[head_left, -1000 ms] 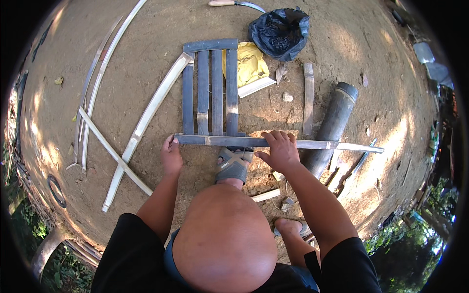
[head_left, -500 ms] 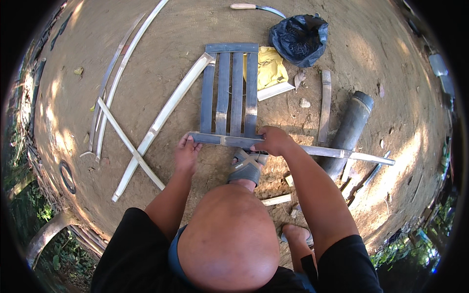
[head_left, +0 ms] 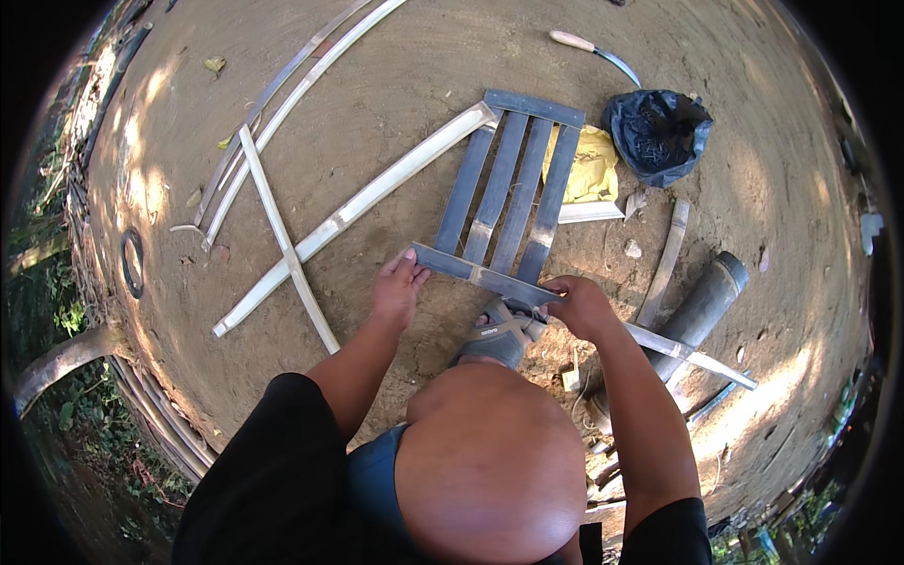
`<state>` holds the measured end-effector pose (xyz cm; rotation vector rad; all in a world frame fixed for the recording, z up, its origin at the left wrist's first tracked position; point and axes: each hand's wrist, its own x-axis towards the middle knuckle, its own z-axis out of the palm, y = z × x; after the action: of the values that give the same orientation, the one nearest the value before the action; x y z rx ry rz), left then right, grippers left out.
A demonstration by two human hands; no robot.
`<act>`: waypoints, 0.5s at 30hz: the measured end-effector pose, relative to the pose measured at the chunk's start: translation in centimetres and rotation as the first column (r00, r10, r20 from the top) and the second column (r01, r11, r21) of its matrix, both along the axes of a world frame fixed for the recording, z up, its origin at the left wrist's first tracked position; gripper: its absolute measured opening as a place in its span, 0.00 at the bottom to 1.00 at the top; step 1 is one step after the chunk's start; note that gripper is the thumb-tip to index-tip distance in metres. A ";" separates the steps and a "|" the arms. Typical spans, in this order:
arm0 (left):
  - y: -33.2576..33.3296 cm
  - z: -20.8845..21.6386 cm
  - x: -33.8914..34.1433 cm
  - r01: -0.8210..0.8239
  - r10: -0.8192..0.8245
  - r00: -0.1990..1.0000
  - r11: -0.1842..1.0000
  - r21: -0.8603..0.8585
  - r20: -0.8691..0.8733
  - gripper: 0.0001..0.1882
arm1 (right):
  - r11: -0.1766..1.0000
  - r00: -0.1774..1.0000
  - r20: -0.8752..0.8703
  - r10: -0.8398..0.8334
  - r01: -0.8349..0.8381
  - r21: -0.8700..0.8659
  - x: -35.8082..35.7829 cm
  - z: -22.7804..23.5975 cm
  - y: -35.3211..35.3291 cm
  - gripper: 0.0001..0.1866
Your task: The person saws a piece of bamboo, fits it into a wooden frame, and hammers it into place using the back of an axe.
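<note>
Grasping the strip (head_left: 485, 279) at its left end with the left fingers (head_left: 410, 266) and partway along with the right fingers (head_left: 562, 285). Locating it between both sets of fingers, across the near ends of four slats (head_left: 524, 196); impossible to tell whether touching them or slightly above. Judging progress from the layout: already spanned at the far end, well beyond the fingers, by a crosspiece (head_left: 534, 107); apparently unfinished at the near end, with no fastening visible along the strip. Running long past the right fingers and crossing over the tube (head_left: 704, 299), likely restricting any swing on that side. Noting a sandal (head_left: 499, 344) on the near side, between the fingers, limiting travel toward the body. Finding soil (head_left: 344, 273) between the left fingers and the pale strips (head_left: 358, 212), probably allowing a short outward shift. Placing the bag (head_left: 657, 137) and sickle (head_left: 595, 49) well beyond the right fingers.
</note>
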<state>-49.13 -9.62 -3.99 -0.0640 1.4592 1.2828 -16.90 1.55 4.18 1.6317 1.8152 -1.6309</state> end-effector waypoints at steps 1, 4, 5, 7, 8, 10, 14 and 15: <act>0.0 0.2 -0.1 -0.005 0.005 1.000 1.000 0.009 0.007 0.18 | 1.000 1.000 0.006 0.005 -0.004 -0.015 -0.1 0.1 0.2 0.23; 0.4 1.4 -0.3 -0.020 0.020 0.999 1.000 -0.016 0.035 0.18 | 0.997 1.000 0.003 -0.004 0.005 -0.083 -0.3 0.6 1.0 0.22; 0.6 1.5 -0.6 -0.008 0.010 0.998 0.999 -0.031 0.057 0.18 | 0.994 1.000 -0.001 -0.012 0.011 -0.110 -0.2 0.7 1.3 0.22; 1.0 1.8 -1.4 0.015 -0.009 0.994 0.998 -0.059 0.107 0.18 | 0.990 0.999 -0.036 -0.029 0.023 -0.137 0.1 0.6 1.6 0.23; 1.1 2.0 -1.8 0.047 -0.038 0.992 0.997 -0.068 0.121 0.17 | 0.988 0.998 -0.054 -0.038 0.029 -0.151 0.3 0.5 1.7 0.23; 1.3 2.4 -2.5 0.114 -0.100 0.983 0.990 -0.086 0.151 0.16 | 0.982 0.999 -0.028 -0.027 0.022 -0.190 0.6 0.4 2.2 0.23; 1.8 3.9 -3.1 0.207 -0.191 0.962 0.976 -0.068 0.195 0.17 | 0.977 1.000 0.013 0.008 -0.005 -0.214 1.6 0.1 2.9 0.24; 2.1 4.6 -3.3 0.230 -0.215 0.956 0.972 -0.054 0.199 0.17 | 0.975 1.000 -0.004 -0.013 0.012 -0.223 1.9 -0.1 3.0 0.25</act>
<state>-52.40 -7.50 0.58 -0.0702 1.3089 1.0083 -15.04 4.51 4.10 1.5437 1.5607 -1.7736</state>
